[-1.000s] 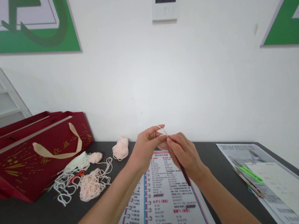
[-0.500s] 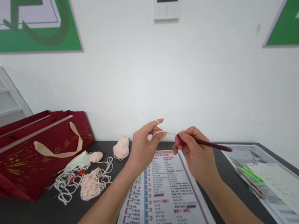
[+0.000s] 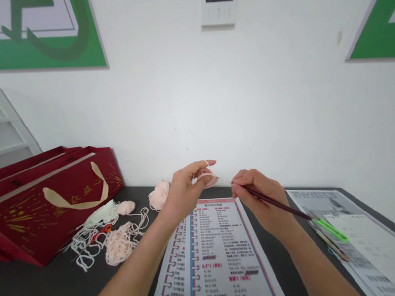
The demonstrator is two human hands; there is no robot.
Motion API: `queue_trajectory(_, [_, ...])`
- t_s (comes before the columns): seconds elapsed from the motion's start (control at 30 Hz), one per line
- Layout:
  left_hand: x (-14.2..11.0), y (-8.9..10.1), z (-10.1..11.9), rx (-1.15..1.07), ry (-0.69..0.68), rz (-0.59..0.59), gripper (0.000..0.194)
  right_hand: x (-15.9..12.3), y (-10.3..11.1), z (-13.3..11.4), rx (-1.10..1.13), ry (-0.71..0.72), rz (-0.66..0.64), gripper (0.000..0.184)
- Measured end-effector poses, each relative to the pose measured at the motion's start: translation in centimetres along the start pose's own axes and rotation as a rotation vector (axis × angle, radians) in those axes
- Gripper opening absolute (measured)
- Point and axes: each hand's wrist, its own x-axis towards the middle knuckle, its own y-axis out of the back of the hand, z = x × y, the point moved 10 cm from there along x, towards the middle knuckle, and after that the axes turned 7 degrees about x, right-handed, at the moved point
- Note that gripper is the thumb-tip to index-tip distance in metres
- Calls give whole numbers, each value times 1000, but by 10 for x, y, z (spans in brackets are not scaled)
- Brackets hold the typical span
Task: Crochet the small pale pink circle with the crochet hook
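Between thumb and fingers, my left hand point(image 3: 188, 185) pinches a small pale pink crochet piece point(image 3: 209, 181). A strand of yarn point(image 3: 208, 167) loops over its raised index finger. My right hand point(image 3: 261, 198) is closed around the dark red handle of a crochet hook point(image 3: 277, 204). The hook's thin metal shaft points left and meets the crochet piece; the tip is too small to make out. Both hands are above a ring-bound printed pattern sheet point(image 3: 223, 244) on the dark table.
Red gift bags point(image 3: 52, 201) stand at the left against the wall. Beside them lie a tangled pink yarn heap point(image 3: 119, 245), white yarn point(image 3: 103, 215) and a pink yarn ball point(image 3: 159, 195). At the right are papers point(image 3: 381, 244) with a bright green tool point(image 3: 330, 230).
My right hand has turned, so the hook's handle now slopes more steeply down to the right. My left hand stays almost in place, still pinching the crochet piece.
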Motion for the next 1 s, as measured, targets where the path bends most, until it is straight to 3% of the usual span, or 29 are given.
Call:
queue_trajectory(0.1, [-1,-4,0,-100,35,-22,28,3,4,25,367,-181,85,13])
queue_trajectory(0.2, [-2,-13,-1,-241,94,-70,32,4,-11,44,737,-338,87,17])
queue_trajectory(0.3, [-4,-20,-4,-345,155,-89,38,4,-24,48,871,-384,96,19])
queue_trajectory(0.4, [-6,-24,-8,-430,192,-77,41,1,-17,39,639,-231,158,15])
queue_trajectory(0.5, [-9,-32,-11,-514,227,-75,44,-7,-9,14,44,65,173,11])
queue_trajectory(0.57, [-10,-36,-12,-570,249,-62,43,-17,-16,-4,-264,308,150,16])
queue_trajectory(0.63, [-11,-39,-12,-644,280,-76,40,-24,-17,-13,-358,446,171,21])
queue_trajectory(0.67, [-12,-41,-13,-683,305,-93,39,-24,-18,-12,-318,446,151,23])
queue_trajectory(0.73, [-13,-43,-14,-743,369,-139,36,-16,-12,-3,-111,333,141,21])
queue_trajectory(0.83, [-13,-41,-17,-758,427,-183,35,-3,-9,21,352,39,105,12])
queue_trajectory(0.9, [-11,-36,-17,-737,419,-181,35,2,-9,23,479,-31,82,10])
queue_trajectory(1.0, [-9,-29,-19,-703,396,-170,36,4,-5,21,454,-59,74,6])
